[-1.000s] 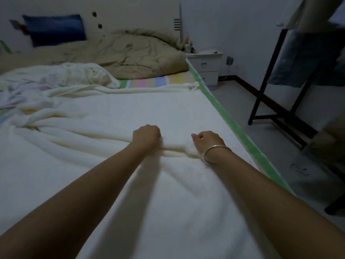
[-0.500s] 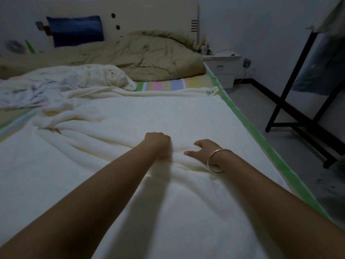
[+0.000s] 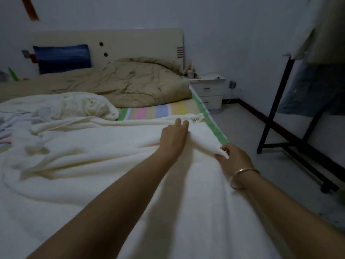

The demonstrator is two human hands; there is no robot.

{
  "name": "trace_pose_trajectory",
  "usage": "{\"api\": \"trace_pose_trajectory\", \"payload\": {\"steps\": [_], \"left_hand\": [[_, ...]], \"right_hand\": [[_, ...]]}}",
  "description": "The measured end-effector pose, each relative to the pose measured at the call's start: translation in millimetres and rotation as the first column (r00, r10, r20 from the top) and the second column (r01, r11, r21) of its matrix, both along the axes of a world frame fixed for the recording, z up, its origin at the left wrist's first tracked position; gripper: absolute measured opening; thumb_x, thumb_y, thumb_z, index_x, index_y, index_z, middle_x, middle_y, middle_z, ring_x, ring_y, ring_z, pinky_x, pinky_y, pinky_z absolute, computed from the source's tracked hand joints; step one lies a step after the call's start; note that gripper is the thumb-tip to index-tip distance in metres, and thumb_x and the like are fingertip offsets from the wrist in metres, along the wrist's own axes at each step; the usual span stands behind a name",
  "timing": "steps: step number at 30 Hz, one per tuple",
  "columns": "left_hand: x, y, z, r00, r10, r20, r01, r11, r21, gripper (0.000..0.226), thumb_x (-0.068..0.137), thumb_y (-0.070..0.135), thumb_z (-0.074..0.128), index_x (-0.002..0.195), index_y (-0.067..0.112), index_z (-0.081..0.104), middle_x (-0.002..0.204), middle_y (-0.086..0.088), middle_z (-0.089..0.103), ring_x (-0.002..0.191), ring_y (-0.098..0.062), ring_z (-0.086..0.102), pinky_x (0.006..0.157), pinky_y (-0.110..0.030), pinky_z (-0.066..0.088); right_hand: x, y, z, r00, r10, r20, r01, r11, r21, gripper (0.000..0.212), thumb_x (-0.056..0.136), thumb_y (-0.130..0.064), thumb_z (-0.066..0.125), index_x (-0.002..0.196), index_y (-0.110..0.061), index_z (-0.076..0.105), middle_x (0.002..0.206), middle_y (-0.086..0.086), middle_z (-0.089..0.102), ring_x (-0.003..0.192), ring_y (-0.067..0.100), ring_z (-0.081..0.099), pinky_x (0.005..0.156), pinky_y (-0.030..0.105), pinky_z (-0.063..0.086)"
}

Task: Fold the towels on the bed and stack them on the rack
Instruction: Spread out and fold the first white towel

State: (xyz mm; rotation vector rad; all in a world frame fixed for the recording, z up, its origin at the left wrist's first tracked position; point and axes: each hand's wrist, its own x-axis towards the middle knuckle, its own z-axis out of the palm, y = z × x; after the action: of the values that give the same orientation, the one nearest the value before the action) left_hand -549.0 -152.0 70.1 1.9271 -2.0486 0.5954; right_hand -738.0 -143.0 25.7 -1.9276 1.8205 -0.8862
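While my left hand (image 3: pixel 174 137) pins the towel (image 3: pixel 93 165) flat beside its label (image 3: pixel 195 119), my right hand (image 3: pixel 233 158) pinches its edge, seemingly to fold across.

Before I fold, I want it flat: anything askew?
The white towel is bunched into ridges on its left side. Its right corner is lifted, pinched by the right hand; the left hand presses beside it.

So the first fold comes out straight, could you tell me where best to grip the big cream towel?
Grip the big cream terry towel at its far right corner beside the small label, coming from the right; that hem lies flat there, while the left is bunched.
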Motion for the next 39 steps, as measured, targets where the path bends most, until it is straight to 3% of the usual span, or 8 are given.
{"api": "trace_pose_trajectory", "payload": {"steps": [7, 14, 18, 25, 28, 32, 35, 39], "left_hand": [[-49.6, -90.1, -101.9, 0.934, -0.088, -0.346, 0.159, 0.97, 0.183, 0.027, 0.082, 0.008, 0.05, 0.108, 0.007, 0.055, 0.109, -0.015, 0.052, 0.098, -0.036, 0.055, 0.076, -0.04, 0.039], [6.4, -104.0, -110.7, 0.622, -0.23, -0.748, 0.271, 0.96, -0.07, 0.041, 0.074, 0.011, 0.042, 0.11, 0.013, 0.061, 0.111, -0.004, 0.057, 0.096, -0.022, 0.058, 0.083, -0.034, 0.045], [85.0, -108.2, -87.1, 0.934, 0.146, -0.327, -0.104, 0.984, 0.144, 0.03, 0.092, 0.022, 0.05, 0.121, 0.021, 0.056, 0.119, -0.001, 0.06, 0.114, -0.024, 0.05, 0.092, -0.033, 0.036], [159.1, -117.1, -49.5, 0.924, 0.38, 0.042, -0.263, 0.549, 0.793, 0.065, 0.08, 0.063, 0.063, 0.119, 0.011, 0.064, 0.122, -0.006, 0.063, 0.104, -0.024, 0.06, 0.087, -0.029, 0.044], [169.8, -115.7, -34.4, 0.929, 0.36, 0.085, -0.274, 0.514, 0.813, 0.043, 0.081, 0.052, 0.067, 0.097, 0.012, 0.066, 0.105, -0.006, 0.066, 0.083, -0.022, 0.059, 0.074, -0.028, 0.045], [165.3, -117.2, -37.9, 0.904, 0.427, 0.035, -0.346, 0.678, 0.649, 0.015, 0.084, 0.029, 0.064, 0.088, 0.015, 0.06, 0.1, -0.009, 0.064, 0.088, -0.026, 0.06, 0.074, -0.032, 0.046], [144.7, -144.8, -39.2, 0.942, 0.323, -0.088, -0.305, 0.936, 0.175, 0.012, 0.091, 0.017, 0.051, 0.097, 0.013, 0.059, 0.104, -0.009, 0.058, 0.101, -0.029, 0.057, 0.07, -0.033, 0.038], [95.6, -195.2, -34.3, 0.94, -0.166, -0.297, 0.082, 0.958, -0.276, 0.027, 0.086, 0.004, 0.054, 0.111, 0.013, 0.056, 0.124, -0.01, 0.049, 0.116, -0.029, 0.044, 0.082, -0.041, 0.048]], "right_hand": [[-41.5, -39.7, -37.6, 0.931, 0.114, -0.347, -0.039, 0.976, 0.216, 0.018, 0.086, -0.048, 0.057, 0.09, -0.031, 0.053, 0.104, -0.002, 0.066, 0.095, 0.021, 0.062, 0.071, 0.026, 0.041], [37.5, -113.8, -26.5, 0.941, 0.185, -0.282, -0.097, 0.949, 0.3, 0.033, 0.085, -0.039, 0.049, 0.106, -0.017, 0.06, 0.114, 0.009, 0.063, 0.102, 0.029, 0.059, 0.078, 0.029, 0.044], [99.5, -157.8, -25.8, 0.975, 0.158, -0.156, -0.081, 0.908, 0.411, 0.056, 0.098, -0.045, 0.031, 0.131, -0.004, 0.051, 0.138, 0.017, 0.05, 0.124, 0.032, 0.049, 0.099, 0.034, 0.038], [156.1, -188.3, -6.6, 0.93, 0.367, -0.016, -0.284, 0.746, 0.602, 0.043, 0.1, -0.04, 0.043, 0.068, -0.016, 0.058, 0.061, -0.005, 0.056, 0.06, 0.011, 0.044, 0.055, 0.02, 0.036], [170.7, -186.8, -6.9, 0.805, 0.55, -0.224, -0.281, 0.686, 0.671, 0.042, 0.089, -0.059, 0.05, 0.09, -0.018, 0.06, 0.092, 0.001, 0.059, 0.084, 0.019, 0.055, 0.073, 0.025, 0.04], [168.6, -189.4, -2.9, 0.723, 0.636, -0.271, -0.293, 0.637, 0.713, 0.093, 0.065, -0.083, 0.055, 0.131, -0.017, 0.053, 0.135, 0.003, 0.052, 0.117, 0.022, 0.05, 0.1, 0.031, 0.038], [150.3, -193.5, 13.2, 0.801, 0.553, -0.23, -0.281, 0.687, 0.671, 0.082, 0.078, -0.064, 0.063, 0.136, -0.009, 0.046, 0.136, 0.008, 0.05, 0.117, 0.024, 0.052, 0.097, 0.028, 0.041], [99.3, -225.8, 22.1, 0.96, 0.177, -0.217, -0.098, 0.937, 0.335, 0.046, 0.09, -0.034, 0.06, 0.127, -0.008, 0.05, 0.121, 0.015, 0.054, 0.114, 0.029, 0.053, 0.084, 0.03, 0.039]]}}
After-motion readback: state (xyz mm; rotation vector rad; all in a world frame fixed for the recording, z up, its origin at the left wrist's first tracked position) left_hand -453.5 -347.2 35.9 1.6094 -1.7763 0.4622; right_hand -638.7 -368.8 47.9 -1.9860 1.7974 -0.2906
